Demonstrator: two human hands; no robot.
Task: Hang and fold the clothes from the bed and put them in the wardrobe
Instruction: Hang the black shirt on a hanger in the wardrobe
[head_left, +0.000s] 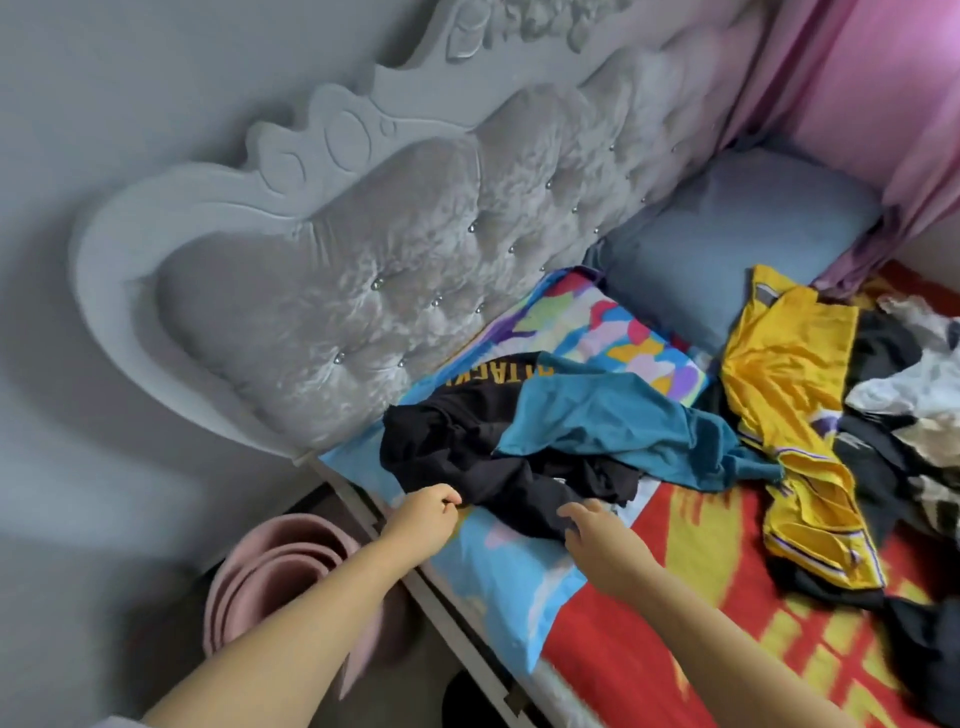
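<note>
Both bare forearms come in from the bottom edge, reaching over the side of the bed. Left hand (423, 512) has its fingers curled with the tips pinching the near edge of the crumpled black garment with yellow lettering (470, 457). Right hand (597, 532) sits on the lower edge of that same black garment, fingers bent onto the cloth, though honestly I can't tell if it's gripping or just resting there.

That black piece lies on a bright multicoloured patterned pillow (597, 325), near the bed's left edge. A teal shirt (613, 415) is draped across its right part. Further right, a shiny yellow jersey with purple trim (795, 415) sprawls over the red and yellow bedspread (691, 613), with a mixed heap of dark and white clothes (904, 395) beside it.

Behind all that there's a plain grey-blue pillow (737, 234), a tufted silver velvet headboard (363, 270) and a pink curtain (857, 88). Stacked pink plastic tubs (270, 566) sit on the floor left of the bed.
</note>
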